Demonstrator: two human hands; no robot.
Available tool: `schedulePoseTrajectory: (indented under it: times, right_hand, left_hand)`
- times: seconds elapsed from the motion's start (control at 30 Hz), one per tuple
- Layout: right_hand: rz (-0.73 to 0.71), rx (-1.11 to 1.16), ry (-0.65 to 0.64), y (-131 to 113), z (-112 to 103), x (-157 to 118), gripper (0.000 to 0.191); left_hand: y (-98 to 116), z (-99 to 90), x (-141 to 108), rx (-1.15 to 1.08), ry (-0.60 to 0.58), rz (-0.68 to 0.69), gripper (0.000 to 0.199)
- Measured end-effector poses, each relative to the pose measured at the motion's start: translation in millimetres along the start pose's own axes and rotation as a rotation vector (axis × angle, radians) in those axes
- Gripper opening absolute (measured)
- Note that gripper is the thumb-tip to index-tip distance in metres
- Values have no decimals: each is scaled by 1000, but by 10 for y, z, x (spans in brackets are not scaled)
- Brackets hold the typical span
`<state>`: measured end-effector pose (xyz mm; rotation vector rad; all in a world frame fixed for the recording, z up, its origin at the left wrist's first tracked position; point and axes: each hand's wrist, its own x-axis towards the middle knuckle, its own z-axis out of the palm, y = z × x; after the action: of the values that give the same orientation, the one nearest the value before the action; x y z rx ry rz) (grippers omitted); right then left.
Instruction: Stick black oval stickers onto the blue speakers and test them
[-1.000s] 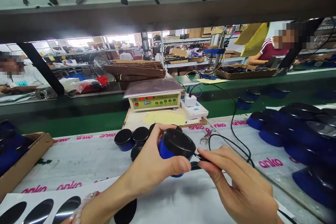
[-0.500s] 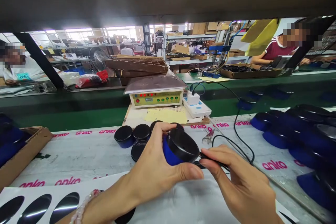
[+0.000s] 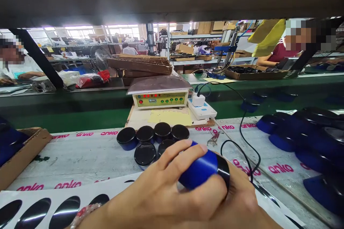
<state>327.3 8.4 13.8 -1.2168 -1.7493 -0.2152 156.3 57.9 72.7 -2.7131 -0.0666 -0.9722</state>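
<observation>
My left hand (image 3: 172, 182) is wrapped round a blue-and-black round device (image 3: 201, 168), a short drum tilted on its side with the black end turned right. Close against that black end is my right hand (image 3: 243, 193); its fingers are hidden behind the device and my left hand, so their hold does not show. A thin black cable (image 3: 249, 161) runs down to my right hand. Just beyond my left hand, several similar drums (image 3: 145, 134) stand black side up. A white sheet with black oval stickers (image 3: 64, 211) lies under my left forearm.
A box with green buttons and red lights (image 3: 161, 99) sits behind the drums, beside a white power strip (image 3: 201, 110). More blue-and-black drums crowd the right (image 3: 285, 143). A cardboard box (image 3: 29, 150) stands at left. A shelf beam (image 3: 161, 5) crosses overhead. Two people sit opposite.
The device has been turned so its black end faces right instead of up, and it has moved lower and right. My right hand, which pinched the cable end, has come in against it.
</observation>
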Motion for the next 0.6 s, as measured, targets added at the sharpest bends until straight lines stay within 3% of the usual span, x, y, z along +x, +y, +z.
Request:
schedulePoseTrajectory:
  times: [0.1, 0.17, 0.33, 0.6]
  right_hand:
    - [39, 191, 10, -19, -43, 14, 32]
    - [71, 276, 15, -14, -48, 4, 27]
    - [67, 240, 41, 6, 15, -43, 15]
    - [106, 235, -17, 69, 51, -93, 11]
  left_hand:
    - [71, 0, 48, -6, -23, -53, 6]
    - [72, 8, 58, 32, -57, -45, 9]
    - [-44, 4, 5, 64, -86, 49, 20]
    - [-150, 80, -65, -143, -1, -78, 23]
